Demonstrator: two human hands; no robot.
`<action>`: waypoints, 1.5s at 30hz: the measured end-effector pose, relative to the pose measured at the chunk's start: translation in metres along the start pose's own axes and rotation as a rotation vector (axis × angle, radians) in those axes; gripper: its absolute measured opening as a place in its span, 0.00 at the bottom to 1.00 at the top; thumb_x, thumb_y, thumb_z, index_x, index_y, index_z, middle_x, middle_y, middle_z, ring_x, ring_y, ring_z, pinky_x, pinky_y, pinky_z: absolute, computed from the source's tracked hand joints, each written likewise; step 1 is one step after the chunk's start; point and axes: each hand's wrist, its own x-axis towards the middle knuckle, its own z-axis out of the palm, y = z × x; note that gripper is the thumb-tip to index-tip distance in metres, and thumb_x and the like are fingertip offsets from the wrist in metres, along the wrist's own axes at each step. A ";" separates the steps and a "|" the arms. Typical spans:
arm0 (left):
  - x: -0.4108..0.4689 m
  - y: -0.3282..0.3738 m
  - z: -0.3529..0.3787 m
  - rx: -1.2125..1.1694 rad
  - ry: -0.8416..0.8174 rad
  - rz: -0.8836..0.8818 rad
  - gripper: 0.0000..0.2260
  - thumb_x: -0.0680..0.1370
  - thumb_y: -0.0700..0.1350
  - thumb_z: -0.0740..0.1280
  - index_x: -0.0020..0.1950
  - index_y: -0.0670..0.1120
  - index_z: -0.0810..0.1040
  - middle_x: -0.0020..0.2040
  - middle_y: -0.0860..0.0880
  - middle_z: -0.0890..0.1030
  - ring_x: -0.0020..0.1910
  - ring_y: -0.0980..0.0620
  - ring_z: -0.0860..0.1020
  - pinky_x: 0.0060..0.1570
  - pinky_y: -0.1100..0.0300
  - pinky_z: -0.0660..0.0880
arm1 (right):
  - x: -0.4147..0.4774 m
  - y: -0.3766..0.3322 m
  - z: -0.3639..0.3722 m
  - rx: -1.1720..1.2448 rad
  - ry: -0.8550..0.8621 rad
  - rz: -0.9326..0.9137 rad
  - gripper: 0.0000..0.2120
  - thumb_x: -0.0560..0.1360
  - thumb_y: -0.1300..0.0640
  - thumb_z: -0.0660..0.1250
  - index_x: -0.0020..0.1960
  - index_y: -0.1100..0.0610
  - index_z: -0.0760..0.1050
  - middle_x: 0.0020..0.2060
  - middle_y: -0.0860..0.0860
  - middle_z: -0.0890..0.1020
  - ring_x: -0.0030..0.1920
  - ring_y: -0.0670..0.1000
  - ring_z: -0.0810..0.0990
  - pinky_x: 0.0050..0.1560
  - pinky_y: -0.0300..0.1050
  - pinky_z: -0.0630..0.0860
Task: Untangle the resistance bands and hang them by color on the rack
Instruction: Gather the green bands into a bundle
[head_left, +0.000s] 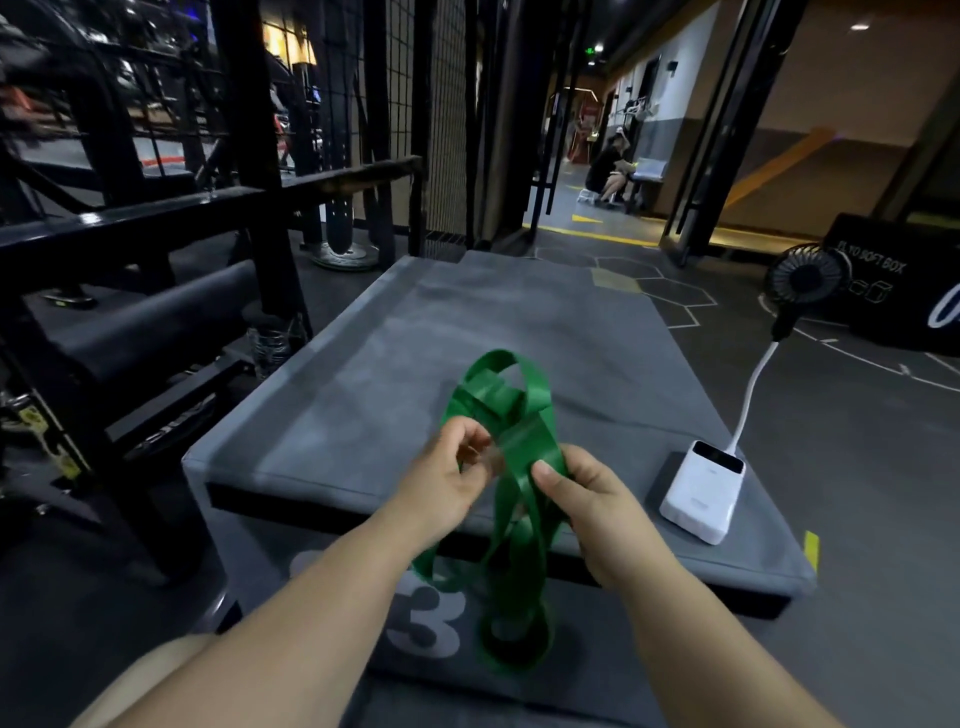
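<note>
Green band (483, 402) hangs lengthwise, top to bottom, between both grips; I see the left grip (441, 483) pinching 1 strand and the right grip (592, 499) curled round another, equally near.

The green resistance band (485, 400) is smooth rubber with a wet-looking gloss, and light streaks run along its flat faces. The soft box (415, 353) wears a matt grey covering (vinyl or coated cloth, hard to tell), scuffed paler in patches. The power bank (701, 493) is hard white plastic, glossy, with a dark shiny window. The black frame (156, 213) is painted metal with a dull sheen, and the mesh panel (447, 130) is thin wire. The floor (857, 441) looks like matt dark rubber.
</note>
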 end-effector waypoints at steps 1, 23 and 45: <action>0.005 -0.001 0.000 0.013 0.029 0.017 0.08 0.76 0.50 0.69 0.49 0.55 0.70 0.50 0.52 0.77 0.54 0.51 0.76 0.57 0.56 0.72 | 0.001 -0.004 0.000 0.041 -0.034 0.014 0.04 0.74 0.58 0.70 0.46 0.58 0.78 0.32 0.52 0.80 0.31 0.51 0.79 0.35 0.45 0.78; 0.023 -0.004 0.025 -0.093 -0.340 -0.020 0.15 0.71 0.52 0.69 0.57 0.58 0.73 0.64 0.50 0.76 0.65 0.52 0.74 0.65 0.56 0.71 | 0.017 -0.017 -0.030 0.378 -0.451 0.049 0.20 0.70 0.55 0.73 0.57 0.64 0.75 0.28 0.51 0.72 0.30 0.50 0.71 0.36 0.41 0.72; 0.014 0.009 0.018 0.102 -0.280 0.083 0.22 0.68 0.51 0.76 0.55 0.60 0.67 0.51 0.58 0.79 0.52 0.58 0.79 0.57 0.51 0.77 | 0.017 -0.053 -0.035 0.398 -0.029 -0.326 0.13 0.76 0.62 0.60 0.49 0.52 0.82 0.54 0.53 0.84 0.64 0.57 0.77 0.67 0.56 0.71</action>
